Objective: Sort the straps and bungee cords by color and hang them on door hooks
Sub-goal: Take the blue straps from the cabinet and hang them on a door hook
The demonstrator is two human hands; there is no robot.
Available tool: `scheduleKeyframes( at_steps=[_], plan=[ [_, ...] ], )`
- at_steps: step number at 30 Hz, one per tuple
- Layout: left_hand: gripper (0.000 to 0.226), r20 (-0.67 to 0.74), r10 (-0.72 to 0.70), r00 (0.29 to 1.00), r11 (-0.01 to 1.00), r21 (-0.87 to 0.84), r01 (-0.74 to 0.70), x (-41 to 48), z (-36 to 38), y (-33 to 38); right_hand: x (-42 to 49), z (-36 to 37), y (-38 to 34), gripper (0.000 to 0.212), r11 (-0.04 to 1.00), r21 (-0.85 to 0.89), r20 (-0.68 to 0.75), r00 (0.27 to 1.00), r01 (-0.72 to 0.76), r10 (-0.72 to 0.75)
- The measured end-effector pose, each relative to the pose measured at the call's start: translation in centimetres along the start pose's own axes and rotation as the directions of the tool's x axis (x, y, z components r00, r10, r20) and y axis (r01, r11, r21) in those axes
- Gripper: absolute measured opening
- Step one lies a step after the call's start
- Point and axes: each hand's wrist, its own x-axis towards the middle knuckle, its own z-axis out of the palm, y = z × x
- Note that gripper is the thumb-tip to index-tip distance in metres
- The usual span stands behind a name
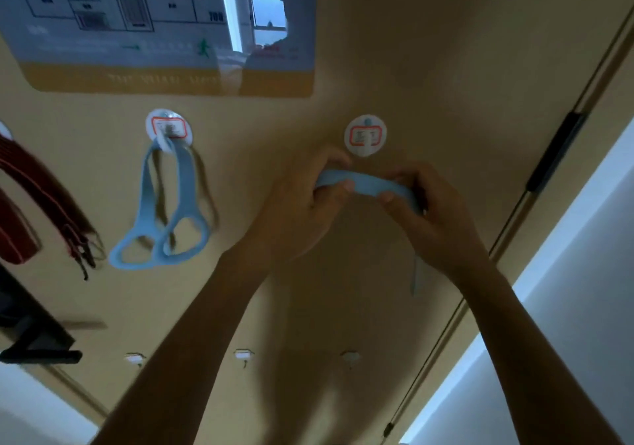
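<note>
Head view: both hands are raised against a beige door (429,67), just below the right hook (365,135), a round white sticker with a red-framed label. The left hand (302,204) pinches one end of a blue strap (367,183) between thumb and curled fingers, just below and left of the right hook. The right hand (432,214) grips the other end, thumb on top, just below and right of that hook. The strap arches between the two hands, close under the hook but not on it; whether it touches the sticker cannot be told. A thin tail (417,273) of it dangles under the right wrist.

Well left of the right hook, at the same height, hung blue straps (161,225) dangle from a second hook (168,129). Farther left, red straps (41,197) hang at the frame edge. Above and left of the right hook is a floor-plan sign (164,32). Far below it sits a row of small hooks (243,355). To its right is a black hinge (552,152).
</note>
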Motion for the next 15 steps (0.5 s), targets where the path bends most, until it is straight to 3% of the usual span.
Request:
scheduleKeyframes(
  at_steps=[5,10,15],
  plan=[
    [0.017,-0.163,0.108,0.981,0.975,0.209,-0.073,4.2,-0.4,-0.3,4.2,-2.5,0.0,0.019,0.994,-0.1,-0.08,0.995,0.042,-0.05],
    [0.019,-0.185,0.132,0.974,0.94,0.336,-0.063,5.9,-0.5,-0.4,6.8,-2.3,0.9,0.026,0.973,-0.212,-0.135,0.983,0.091,-0.122],
    [0.022,-0.151,0.084,0.985,0.91,0.415,-0.014,4.5,1.1,-1.4,5.8,-0.8,2.4,0.021,0.956,-0.275,-0.092,0.987,0.103,-0.133]
  ],
)
